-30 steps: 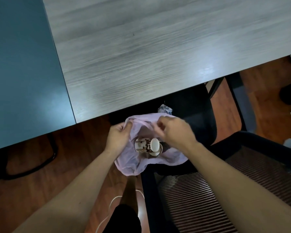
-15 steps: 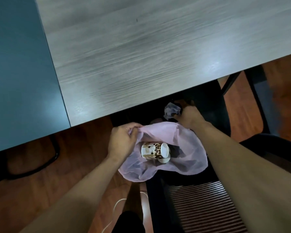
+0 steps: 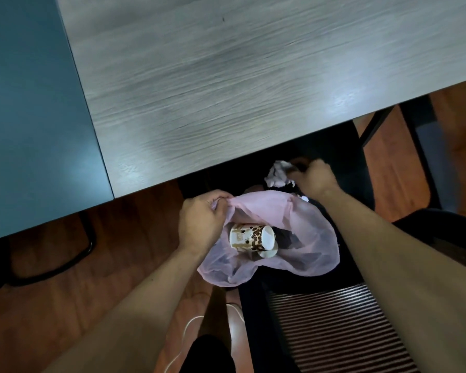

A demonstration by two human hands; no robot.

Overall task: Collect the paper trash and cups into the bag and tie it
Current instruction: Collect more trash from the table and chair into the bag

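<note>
The pink, see-through bag hung open below the near edge of the grey wood-grain tabletop, slumped over the dark front of a chair. The left hand gripped the bag's left rim, fingers curled tight round a bunched fold of plastic and holding that side of the mouth up. Inside the bag, just right of that hand, a paper cup printed with brown coffee beans lay on its side, its white bottom turned toward the right. A second pale rim showed just beneath it; whether that was another cup could not be told.

Beyond the bag's far rim, in the shadow under the tabletop, sat a crumpled paper, outside the bag and apart from it. The right hand reached past the bag's right side to it, fingers curled and pinching the wad's right edge; the fingertips themselves were blurred. A small white scrap lay by the bag's far rim, beside the right wrist.

Nearer than the bag, the chair's ribbed mesh seat filled the lower right. Left of the bag lay a reddish wooden floor, with a thin white cable looping across it below the bag. Far to the bag's left, a blue-grey surface butted against the tabletop.
</note>
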